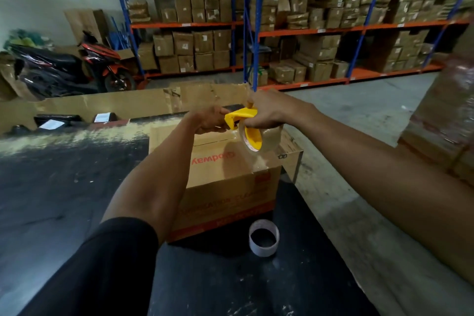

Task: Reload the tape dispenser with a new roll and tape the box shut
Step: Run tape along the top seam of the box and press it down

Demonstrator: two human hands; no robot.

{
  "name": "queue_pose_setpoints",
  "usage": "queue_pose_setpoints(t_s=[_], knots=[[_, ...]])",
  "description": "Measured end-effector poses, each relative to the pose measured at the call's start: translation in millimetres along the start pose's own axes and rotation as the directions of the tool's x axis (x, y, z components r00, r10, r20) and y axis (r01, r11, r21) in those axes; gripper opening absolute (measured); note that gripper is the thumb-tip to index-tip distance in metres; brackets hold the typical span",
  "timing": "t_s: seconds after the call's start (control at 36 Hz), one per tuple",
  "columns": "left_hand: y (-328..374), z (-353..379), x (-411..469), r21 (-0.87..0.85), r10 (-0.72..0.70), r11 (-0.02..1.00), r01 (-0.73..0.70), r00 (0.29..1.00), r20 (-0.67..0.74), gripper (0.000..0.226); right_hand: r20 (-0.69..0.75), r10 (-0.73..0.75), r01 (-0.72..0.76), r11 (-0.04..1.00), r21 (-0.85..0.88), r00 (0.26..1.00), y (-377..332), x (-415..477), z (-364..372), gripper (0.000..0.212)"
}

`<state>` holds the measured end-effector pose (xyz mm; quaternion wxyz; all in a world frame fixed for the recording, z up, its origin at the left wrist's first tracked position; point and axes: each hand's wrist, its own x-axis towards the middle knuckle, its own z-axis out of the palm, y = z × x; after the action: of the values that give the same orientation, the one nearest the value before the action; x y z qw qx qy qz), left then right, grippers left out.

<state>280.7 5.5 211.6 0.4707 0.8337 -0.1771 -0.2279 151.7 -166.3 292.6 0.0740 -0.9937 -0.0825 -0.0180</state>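
A yellow tape dispenser (242,117) is held above the far end of a brown cardboard box (230,172) with red print. A clear tape roll (256,142) sits on the dispenser's wheel. My left hand (209,120) grips the dispenser's left end. My right hand (266,110) clasps its top and the upper part of the roll. The box's top flaps lie down. An empty white tape core (263,237) stands on the dark table in front of the box.
The dark table (77,187) carries a long open carton (102,105) with black parcels at the back. Wrapped boxes (446,123) stand at the right. Shelving racks (282,20) full of cartons and a parked scooter (77,64) lie beyond.
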Motion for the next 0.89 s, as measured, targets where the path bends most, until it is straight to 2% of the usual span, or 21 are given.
queue_pose_setpoints(t_s=[0.17,0.28,0.39,0.53,0.64,0.72,0.83,0.89], knots=[[-25.9,-5.9,41.7,-0.009,-0.009,1.000,0.009,0.998,0.058,0.034,0.054,0.072,-0.075,0.996,0.045,0.996,5.0,37.0,22.0,0.041],[-29.3,-11.8,60.2,0.129,-0.019,0.992,0.004,0.993,0.115,0.023,0.104,0.105,-0.110,0.993,0.041,0.989,6.0,54.5,33.0,0.034],[-26.8,-17.2,72.8,0.208,-0.044,0.978,0.010,0.986,0.158,0.027,0.158,0.143,-0.151,0.988,0.042,0.977,4.9,65.8,37.3,0.036],[-23.8,-13.7,81.2,0.294,-0.042,0.956,-0.001,0.989,0.139,0.030,0.220,0.170,-0.172,0.985,-0.011,0.961,0.4,73.6,37.5,0.036],[-19.9,-11.4,83.9,0.483,0.024,0.872,-0.073,0.994,0.106,0.025,0.249,0.176,-0.176,0.984,-0.024,0.952,0.7,76.8,37.3,0.035],[-22.1,-11.4,83.4,0.628,0.109,0.767,-0.132,0.991,0.076,0.025,0.251,0.167,-0.165,0.986,-0.031,0.953,-1.5,77.8,38.6,0.035],[-25.7,-10.9,85.0,0.670,0.167,0.722,-0.171,0.983,0.071,0.035,0.297,0.183,-0.189,0.982,-0.009,0.937,-1.0,78.0,34.5,0.036],[-26.1,-10.5,86.7,0.676,0.169,0.717,-0.170,0.983,0.067,0.032,0.317,0.192,-0.201,0.980,-0.004,0.929,-2.0,79.1,32.4,0.037]])
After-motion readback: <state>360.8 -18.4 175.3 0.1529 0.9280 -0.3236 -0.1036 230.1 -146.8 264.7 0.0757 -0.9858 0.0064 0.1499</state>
